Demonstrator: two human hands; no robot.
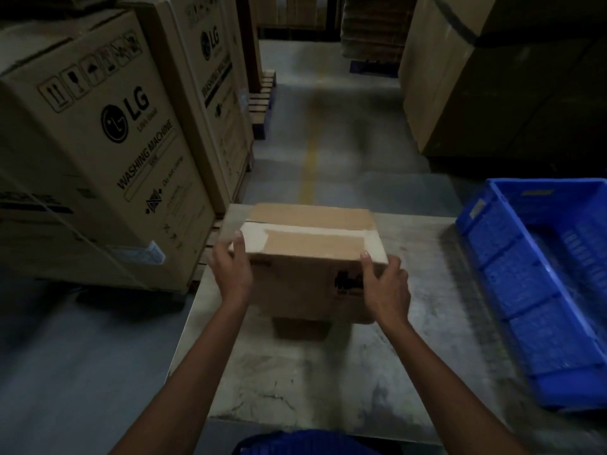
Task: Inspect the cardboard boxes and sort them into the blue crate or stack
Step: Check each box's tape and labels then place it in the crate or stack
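1. We have a cardboard box [308,257] held between both hands over the grey desk [423,277]. A shadow beneath it suggests it is lifted clear, though we cannot be sure its far edge is off the surface.
2. Our left hand [231,269] is clamped on the box's left end, thumb over the top corner. Our right hand [386,285] is clamped on the near right corner, thumb on the top edge and fingers wrapped round the side.
3. The box's long axis runs left to right across us, so each hand takes one short end. The top is sealed with pale tape, and a dark printed mark shows on the near face by the right hand.
4. The blue crate [492,254] sits on the desk to our right, well apart from the box, open and apparently empty. Our right hand is the nearer one to it.
5. We judge the inspection to be under way. If the box goes to the crate, the carry runs rightward along its own long axis, right hand leading.
6. Large washing machine cartons [108,152] stand on the floor to our left. We see no stack of small boxes.
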